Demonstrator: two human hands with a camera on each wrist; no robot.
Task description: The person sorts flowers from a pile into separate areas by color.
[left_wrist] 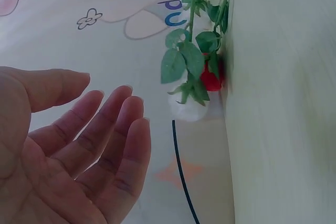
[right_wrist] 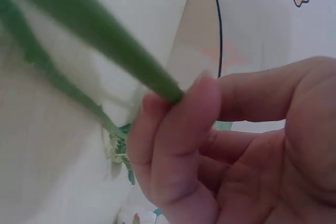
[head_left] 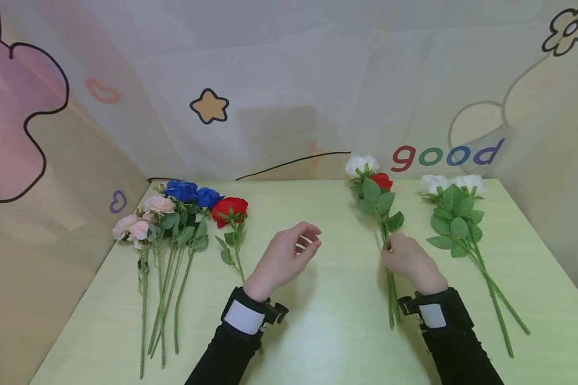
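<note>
In the head view my right hand (head_left: 411, 261) pinches the green stem of a white rose (head_left: 362, 165), its bloom toward the back wall. Partly covered by its leaves, a red rose (head_left: 381, 182) lies close beside it. The right wrist view has the thick stem (right_wrist: 123, 51) between my thumb and fingers, while a second stem (right_wrist: 68, 87) passes beyond the fingertips. My left hand (head_left: 286, 256) hovers over the middle of the table with loosely bent fingers and holds nothing. Nearest to it is another red rose (head_left: 229, 211), whose lower stem is hidden behind the left wrist.
On the left of the table (head_left: 337, 331) lie pink roses (head_left: 159, 204) and blue roses (head_left: 181, 191), stems toward me. Two white roses (head_left: 469, 184) with crossed stems lie at the right. A printed cloth (head_left: 289, 64) stands behind the table.
</note>
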